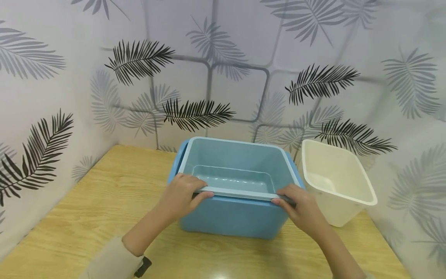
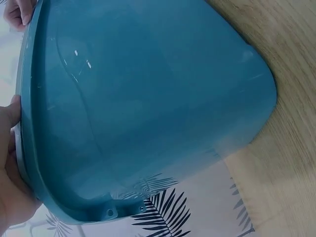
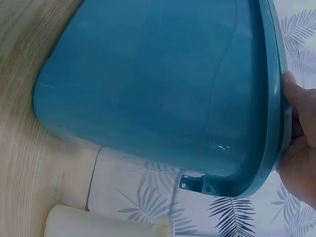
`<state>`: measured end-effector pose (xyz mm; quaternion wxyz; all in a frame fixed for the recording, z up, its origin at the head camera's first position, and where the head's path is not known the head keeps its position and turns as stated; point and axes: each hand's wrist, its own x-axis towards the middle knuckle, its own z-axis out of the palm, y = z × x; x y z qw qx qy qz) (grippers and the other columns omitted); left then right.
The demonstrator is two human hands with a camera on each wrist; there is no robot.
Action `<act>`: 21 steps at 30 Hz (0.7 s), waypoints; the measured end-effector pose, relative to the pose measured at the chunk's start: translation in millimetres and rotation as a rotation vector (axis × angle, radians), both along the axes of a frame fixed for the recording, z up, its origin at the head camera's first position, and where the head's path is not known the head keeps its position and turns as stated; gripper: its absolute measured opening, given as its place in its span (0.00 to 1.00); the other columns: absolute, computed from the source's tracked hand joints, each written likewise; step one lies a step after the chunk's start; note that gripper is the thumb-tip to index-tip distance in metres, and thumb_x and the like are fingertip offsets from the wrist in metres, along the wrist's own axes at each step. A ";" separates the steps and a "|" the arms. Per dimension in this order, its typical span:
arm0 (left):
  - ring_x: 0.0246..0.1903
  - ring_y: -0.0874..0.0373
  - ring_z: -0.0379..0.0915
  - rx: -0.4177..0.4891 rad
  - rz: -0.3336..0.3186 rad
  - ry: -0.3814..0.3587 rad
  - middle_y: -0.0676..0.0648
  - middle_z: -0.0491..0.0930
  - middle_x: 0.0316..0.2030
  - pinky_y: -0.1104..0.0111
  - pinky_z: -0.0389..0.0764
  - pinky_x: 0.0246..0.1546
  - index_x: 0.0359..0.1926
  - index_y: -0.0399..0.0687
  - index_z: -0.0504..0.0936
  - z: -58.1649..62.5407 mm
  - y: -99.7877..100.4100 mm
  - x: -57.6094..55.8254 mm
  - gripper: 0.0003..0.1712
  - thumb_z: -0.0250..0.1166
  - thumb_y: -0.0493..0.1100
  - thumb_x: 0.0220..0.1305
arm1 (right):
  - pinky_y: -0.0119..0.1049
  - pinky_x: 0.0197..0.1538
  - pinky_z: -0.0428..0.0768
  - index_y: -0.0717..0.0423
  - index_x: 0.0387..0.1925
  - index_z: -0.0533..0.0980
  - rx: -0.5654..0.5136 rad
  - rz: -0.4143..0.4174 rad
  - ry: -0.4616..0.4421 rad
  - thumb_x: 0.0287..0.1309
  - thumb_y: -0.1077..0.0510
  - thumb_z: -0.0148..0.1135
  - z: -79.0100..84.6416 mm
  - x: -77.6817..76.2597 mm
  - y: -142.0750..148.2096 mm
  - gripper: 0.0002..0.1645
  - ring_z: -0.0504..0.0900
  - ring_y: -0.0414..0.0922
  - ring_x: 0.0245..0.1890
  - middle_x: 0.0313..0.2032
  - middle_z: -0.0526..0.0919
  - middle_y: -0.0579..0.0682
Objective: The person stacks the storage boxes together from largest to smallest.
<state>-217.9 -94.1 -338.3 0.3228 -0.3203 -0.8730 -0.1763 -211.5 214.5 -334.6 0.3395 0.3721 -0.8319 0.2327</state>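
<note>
Above the table (image 1: 115, 193), left fingers (image 1: 189, 182) and right fingers (image 1: 294, 191) pinch a mouth-up inner tub (image 1: 240, 157), lengthwise left-right

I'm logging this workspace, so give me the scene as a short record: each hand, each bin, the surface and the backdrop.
Left hand: grips gray-blue bin's near rim, left part
Right hand: grips same rim, right part
Gray-blue bin: nested in blue bin
Blue bin: on table
Cream bin: on table, right of blue bin
Surface: wood-grain table
Backdrop: leaf-patterned
</note>
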 end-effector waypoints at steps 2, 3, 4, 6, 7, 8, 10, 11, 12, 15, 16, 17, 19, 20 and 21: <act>0.34 0.56 0.80 -0.007 0.005 -0.007 0.50 0.85 0.30 0.66 0.72 0.33 0.33 0.46 0.84 -0.7 0.1 0.5 0.16 0.64 0.53 0.51 | 0.20 0.35 0.73 0.56 0.26 0.77 0.000 0.011 -0.003 0.38 0.65 0.69 -0.4 0.5 -0.3 0.09 0.77 0.37 0.26 0.26 0.79 0.43; 0.34 0.56 0.80 -0.013 0.006 -0.010 0.50 0.85 0.31 0.66 0.73 0.34 0.33 0.46 0.84 -0.7 0.2 0.5 0.16 0.64 0.53 0.52 | 0.20 0.35 0.73 0.56 0.26 0.77 0.000 0.013 -0.001 0.39 0.65 0.69 -0.9 0.6 -0.1 0.09 0.77 0.37 0.27 0.26 0.79 0.43; 0.34 0.56 0.80 -0.020 0.007 -0.013 0.50 0.85 0.31 0.66 0.73 0.34 0.34 0.46 0.84 -0.7 0.4 0.5 0.16 0.64 0.53 0.52 | 0.20 0.36 0.73 0.56 0.26 0.77 0.000 0.013 -0.002 0.39 0.65 0.69 -1.2 0.8 0.2 0.09 0.77 0.37 0.27 0.26 0.79 0.43; 0.35 0.56 0.80 -0.030 0.007 -0.023 0.50 0.85 0.32 0.66 0.73 0.34 0.34 0.46 0.84 -0.7 0.6 0.4 0.17 0.63 0.54 0.53 | 0.20 0.36 0.73 0.56 0.26 0.77 -0.003 0.010 -0.009 0.39 0.66 0.69 -2.3 1.0 1.0 0.09 0.77 0.37 0.27 0.26 0.79 0.43; 0.34 0.56 0.80 -0.030 0.006 -0.028 0.50 0.85 0.31 0.66 0.73 0.33 0.34 0.46 0.84 -0.6 0.6 0.3 0.17 0.63 0.54 0.53 | 0.19 0.36 0.73 0.56 0.26 0.77 -0.003 0.005 -0.014 0.39 0.66 0.69 -2.9 0.9 1.3 0.09 0.77 0.37 0.27 0.26 0.79 0.43; 0.34 0.56 0.80 -0.029 0.006 -0.029 0.50 0.85 0.31 0.66 0.73 0.33 0.33 0.46 0.84 -0.6 0.6 0.2 0.17 0.63 0.54 0.53 | 0.19 0.36 0.73 0.56 0.26 0.77 -0.002 0.001 -0.019 0.39 0.66 0.69 -3.5 0.7 1.7 0.09 0.77 0.37 0.27 0.26 0.79 0.43; 0.32 0.57 0.80 -0.028 0.007 -0.029 0.50 0.85 0.30 0.67 0.72 0.31 0.33 0.46 0.84 -0.4 0.6 0.1 0.16 0.64 0.54 0.53 | 0.18 0.36 0.73 0.56 0.26 0.77 -0.007 0.000 -0.028 0.39 0.66 0.68 -4.4 0.4 2.0 0.09 0.77 0.37 0.27 0.26 0.79 0.43; 0.31 0.57 0.80 -0.029 0.005 -0.027 0.51 0.85 0.29 0.68 0.72 0.30 0.32 0.46 0.84 -0.1 0.8 0.0 0.16 0.64 0.54 0.52 | 0.18 0.36 0.72 0.56 0.26 0.77 -0.011 0.002 -0.033 0.39 0.66 0.68 -4.9 0.3 2.0 0.09 0.77 0.37 0.27 0.26 0.79 0.43; 0.30 0.58 0.80 -0.031 0.005 -0.024 0.51 0.84 0.28 0.68 0.73 0.31 0.31 0.47 0.84 0.2 1.0 0.0 0.16 0.64 0.54 0.52 | 0.18 0.36 0.72 0.56 0.26 0.78 -0.016 0.007 -0.036 0.39 0.66 0.68 -5.2 0.4 1.9 0.09 0.77 0.37 0.27 0.26 0.79 0.43; 0.28 0.59 0.79 -0.039 0.017 -0.027 0.52 0.84 0.26 0.67 0.74 0.32 0.30 0.47 0.84 1.4 2.3 1.0 0.16 0.63 0.56 0.52 | 0.19 0.36 0.73 0.56 0.27 0.78 -0.027 0.019 -0.033 0.39 0.67 0.68 -5.8 0.6 1.4 0.09 0.77 0.37 0.28 0.26 0.79 0.43; 0.28 0.60 0.79 -0.044 0.030 -0.030 0.53 0.83 0.25 0.66 0.75 0.34 0.29 0.48 0.83 1.9 3.2 1.7 0.17 0.63 0.56 0.52 | 0.19 0.36 0.73 0.56 0.27 0.78 -0.031 0.021 -0.033 0.39 0.67 0.68 -6.0 0.7 1.2 0.09 0.77 0.37 0.28 0.26 0.79 0.43; 0.28 0.60 0.79 -0.049 0.044 -0.030 0.53 0.83 0.25 0.65 0.76 0.36 0.29 0.48 0.83 2.5 4.4 2.6 0.18 0.63 0.57 0.52 | 0.19 0.36 0.73 0.56 0.27 0.78 -0.033 0.023 -0.033 0.39 0.67 0.68 -6.1 0.8 0.9 0.09 0.77 0.37 0.28 0.27 0.79 0.43; 0.30 0.59 0.79 -0.063 0.086 -0.043 0.53 0.83 0.27 0.63 0.76 0.39 0.31 0.48 0.83 4.1 7.9 4.9 0.20 0.62 0.59 0.52 | 0.19 0.38 0.73 0.57 0.28 0.78 -0.039 0.023 -0.028 0.40 0.67 0.68 -5.9 1.3 0.2 0.09 0.78 0.38 0.29 0.28 0.80 0.43; 0.31 0.58 0.79 -0.069 0.102 -0.043 0.52 0.83 0.27 0.62 0.76 0.40 0.31 0.48 0.83 4.7 10.2 5.8 0.20 0.62 0.60 0.52 | 0.19 0.39 0.73 0.57 0.29 0.79 -0.043 0.021 -0.025 0.41 0.67 0.68 -6.1 1.4 0.2 0.10 0.78 0.39 0.30 0.29 0.80 0.44; 0.31 0.58 0.79 -0.074 0.114 -0.041 0.52 0.83 0.28 0.62 0.76 0.40 0.32 0.48 0.83 5.0 13.0 6.4 0.21 0.62 0.60 0.51 | 0.18 0.40 0.73 0.57 0.30 0.79 -0.045 0.017 -0.029 0.41 0.67 0.67 -6.4 1.6 0.5 0.10 0.78 0.40 0.32 0.30 0.80 0.45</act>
